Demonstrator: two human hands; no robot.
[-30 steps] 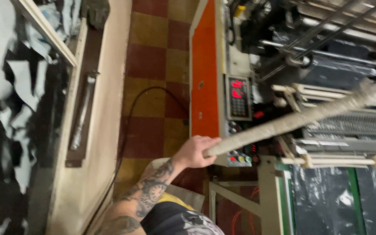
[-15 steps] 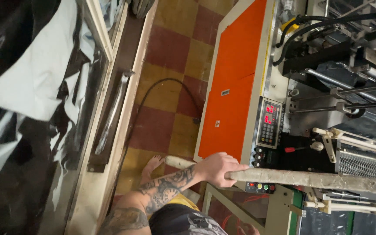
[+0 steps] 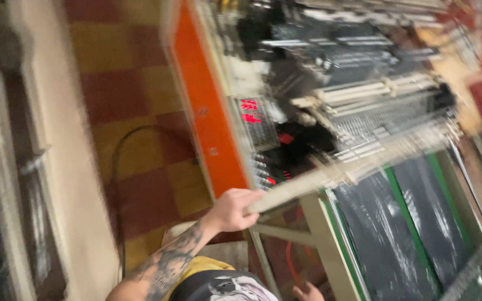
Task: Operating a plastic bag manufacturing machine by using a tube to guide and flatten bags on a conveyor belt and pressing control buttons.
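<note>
Beside the orange-sided machine point(image 3: 207, 111) | long pale rod point(image 3: 341, 173) runs from the hand up-right across the machine frame | left hand point(image 3: 232, 209) is wrapped around its near end | right hand point(image 3: 308, 292) low, spread, farther from rod

The person's left hand point(image 3: 232, 210) is bare, with no glove or ring visible through the blur. Dark tattoos cover the bare forearm point(image 3: 169, 261). A yellow garment with a black-and-white printed panel point(image 3: 227, 285) shows below. Only fingertips of the right hand point(image 3: 308, 292) show.
</note>
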